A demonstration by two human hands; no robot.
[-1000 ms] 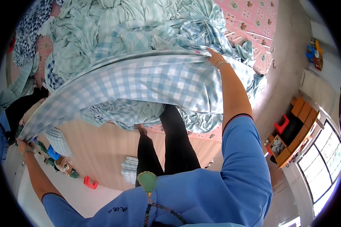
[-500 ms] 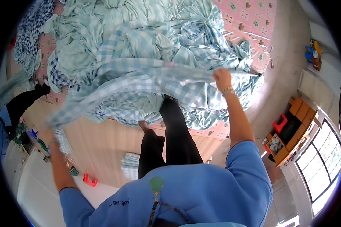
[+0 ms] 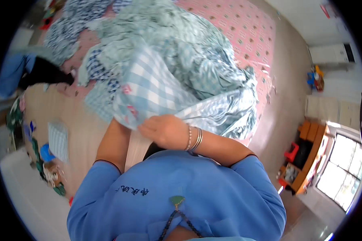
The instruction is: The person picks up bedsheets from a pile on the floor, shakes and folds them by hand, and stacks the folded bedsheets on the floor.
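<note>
A light blue and white checked cloth (image 3: 149, 82) with small pink marks hangs raised in front of my chest, its right part trailing down onto the pile. My right hand (image 3: 165, 130), slightly blurred, has its fingers closed on the cloth's near edge. On the left my forearm (image 3: 114, 142) reaches up to the cloth, and my left hand is hidden behind it. Beyond lies a large heap of crumpled pale green cloth (image 3: 169, 36).
Pink patterned sheeting (image 3: 245, 32) lies under the heap. Dark checked cloth (image 3: 64, 36) is piled at the upper left, near another person (image 3: 18, 72). A folded striped stack (image 3: 58, 140) and a blue container (image 3: 46, 152) are at the left. Wooden furniture (image 3: 309, 160) stands at the right.
Both hands have come in from wide apart to the middle, near my chest. The stretched cloth is now gathered and partly doubled over. The view has shifted, and my legs are mostly covered.
</note>
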